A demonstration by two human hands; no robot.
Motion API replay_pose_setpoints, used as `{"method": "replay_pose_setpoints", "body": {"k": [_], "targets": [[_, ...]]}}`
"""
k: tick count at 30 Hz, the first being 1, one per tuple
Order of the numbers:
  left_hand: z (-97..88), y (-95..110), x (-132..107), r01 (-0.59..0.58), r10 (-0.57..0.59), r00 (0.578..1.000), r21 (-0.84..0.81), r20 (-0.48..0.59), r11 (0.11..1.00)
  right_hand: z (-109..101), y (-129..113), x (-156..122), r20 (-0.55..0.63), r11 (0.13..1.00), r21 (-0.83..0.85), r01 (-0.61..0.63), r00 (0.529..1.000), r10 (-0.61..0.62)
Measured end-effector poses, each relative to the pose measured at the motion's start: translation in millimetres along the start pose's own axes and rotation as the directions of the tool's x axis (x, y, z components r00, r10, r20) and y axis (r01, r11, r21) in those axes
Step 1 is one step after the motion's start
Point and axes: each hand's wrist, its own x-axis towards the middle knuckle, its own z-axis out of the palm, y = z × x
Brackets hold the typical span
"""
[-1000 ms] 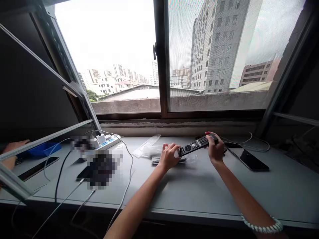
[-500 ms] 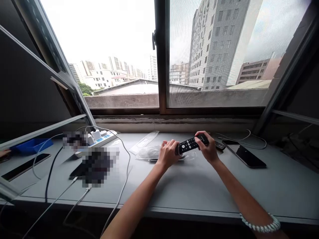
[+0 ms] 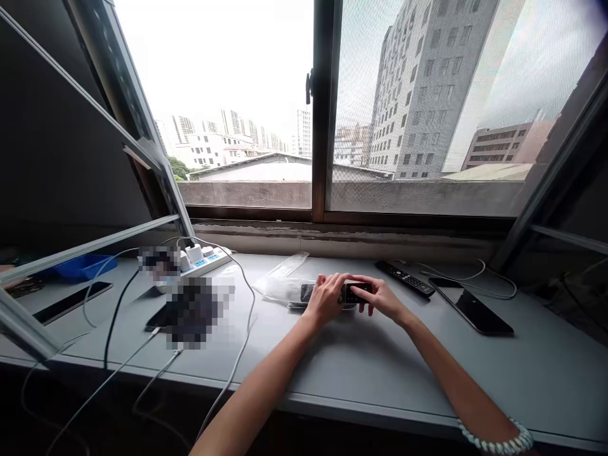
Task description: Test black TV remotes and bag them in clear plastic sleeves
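Observation:
A black remote control [image 3: 357,293] with pale buttons lies level between my two hands, low over the desk. My left hand [image 3: 327,297] is wrapped over its left part and hides much of it. At its right end, my right hand [image 3: 382,299] grips it with thumb and fingers. Under and behind my left hand is a clear plastic bag [image 3: 280,288] with a dark edge showing near the fingers. To the right of my right hand, a second black remote control [image 3: 406,278] rests on the desk.
A phone [image 3: 475,307] lies at the right beside a white cable. At the left stand a power strip [image 3: 213,259] with plugs, another phone [image 3: 73,303] and a blue tray [image 3: 85,266]. White cables [image 3: 247,329] run over the front edge of the grey desk [image 3: 403,373].
My hands have brought the remote control down and closer together, and it is now level instead of tilted. The view has shifted slightly left, showing more of the second remote control.

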Motion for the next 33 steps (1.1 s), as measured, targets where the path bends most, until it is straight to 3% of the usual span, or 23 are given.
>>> {"method": "replay_pose_setpoints", "body": {"k": [7,13,16,19,24,28,33], "targets": [[-2.6,-2.4,2.7,-0.038,0.036,0.999,-0.040,-0.034,0.998,3.9,-9.7,-0.5,0.107,0.985,0.158,-0.077,0.992,0.060],[-12.1,-13.5,9.3,0.046,-0.043,0.993,0.025,-0.114,0.999,-6.1,-21.4,-2.7,-0.104,0.957,0.290,0.005,0.994,0.026],[-14.0,-22.5,10.7,0.087,-0.079,0.989,0.065,-0.124,0.994,-16.3,-23.3,-2.2,-0.269,0.921,0.381,0.085,0.963,0.022],[-12.8,-28.8,11.7,0.099,-0.087,0.983,0.068,-0.165,0.993,-26.6,-23.7,-0.9,-0.336,0.855,0.503,0.128,0.940,0.058],[-7.8,-30.6,11.9,0.071,-0.060,0.982,0.054,-0.181,0.996,-32.6,-26.7,-1.3,-0.247,0.777,0.625,0.070,0.963,0.112],[-7.3,-29.8,10.5,0.099,-0.084,0.977,0.065,-0.196,0.993,-26.7,-31.3,-4.2,-0.098,0.802,0.598,-0.022,0.990,0.101],[-11.7,-27.5,9.7,0.124,-0.108,0.976,0.071,-0.189,0.990,-18.3,-29.2,-4.4,0.048,0.836,0.534,-0.129,0.991,0.123]]}}
